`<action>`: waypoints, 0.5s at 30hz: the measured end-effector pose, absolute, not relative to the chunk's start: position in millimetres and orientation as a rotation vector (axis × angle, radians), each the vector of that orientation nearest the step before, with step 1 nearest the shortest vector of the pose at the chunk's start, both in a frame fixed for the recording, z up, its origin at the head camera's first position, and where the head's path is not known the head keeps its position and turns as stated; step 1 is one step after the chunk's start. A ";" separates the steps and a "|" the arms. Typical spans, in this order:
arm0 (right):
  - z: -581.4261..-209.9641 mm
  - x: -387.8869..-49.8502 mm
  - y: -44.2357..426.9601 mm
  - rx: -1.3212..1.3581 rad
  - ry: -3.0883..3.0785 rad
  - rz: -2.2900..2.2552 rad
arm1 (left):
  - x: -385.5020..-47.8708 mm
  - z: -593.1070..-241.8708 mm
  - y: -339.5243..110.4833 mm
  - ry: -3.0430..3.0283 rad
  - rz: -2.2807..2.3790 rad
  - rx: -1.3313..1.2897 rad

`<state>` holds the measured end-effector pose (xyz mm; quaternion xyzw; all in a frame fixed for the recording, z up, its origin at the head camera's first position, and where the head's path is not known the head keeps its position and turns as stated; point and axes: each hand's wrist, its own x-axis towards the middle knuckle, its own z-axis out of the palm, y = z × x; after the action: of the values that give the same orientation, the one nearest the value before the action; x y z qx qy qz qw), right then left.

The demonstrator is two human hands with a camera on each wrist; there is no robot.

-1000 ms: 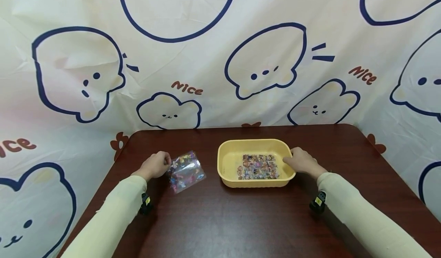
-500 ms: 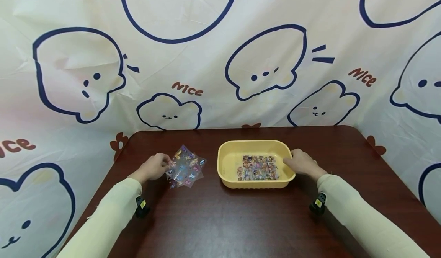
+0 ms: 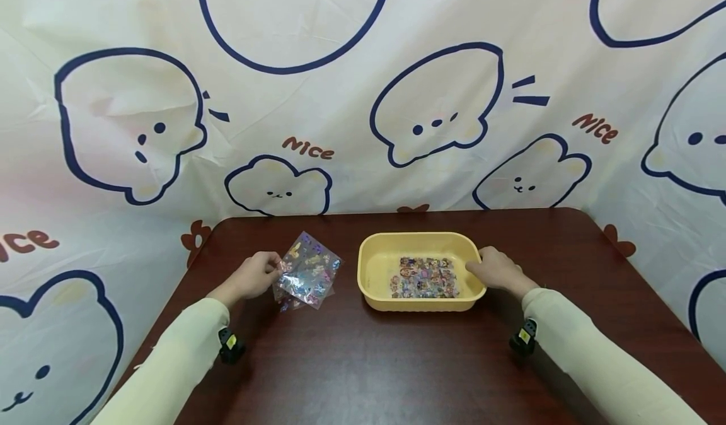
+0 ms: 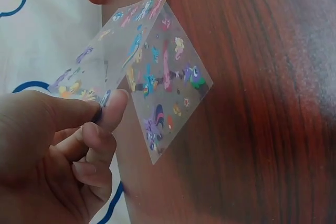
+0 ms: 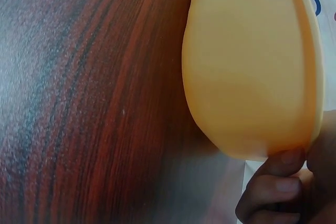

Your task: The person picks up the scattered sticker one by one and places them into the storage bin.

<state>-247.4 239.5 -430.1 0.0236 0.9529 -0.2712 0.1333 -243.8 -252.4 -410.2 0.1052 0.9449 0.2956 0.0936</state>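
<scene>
Between thumb and forefinger, my left hand [image 3: 256,275] pinches the edge of a clear sticker sheet [image 3: 313,267] printed with small colourful ponies. Under that raised sheet another sticker sheet [image 4: 170,93] lies on the table, turned at an angle and partly covered. My right hand [image 3: 499,268] grips the right end of a yellow plastic basin [image 3: 377,248], thumb over the rim and fingers outside. Inside the basin, flat on its bottom, are sticker sheets [image 3: 425,277] with little cartoon figures; how many are stacked cannot be told.
The dark brown wooden table [image 3: 363,362] has a glossy top. Behind it and at both sides hangs a white cloth [image 3: 351,110] with blue bear outlines, meeting the table's far edge.
My left hand has lifted one pony sticker sheet off the other and turned it so its corner points away from me. The basin and right hand stay in place.
</scene>
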 end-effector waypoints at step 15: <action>-430.6 -247.2 240.5 0.070 2.763 -0.814 | -237.6 -391.5 -249.2 2.752 1.055 0.331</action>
<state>-247.2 240.5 -430.6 0.0241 0.9508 -0.2800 0.1300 -237.6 -249.2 -391.5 0.1111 0.9244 0.3543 0.0877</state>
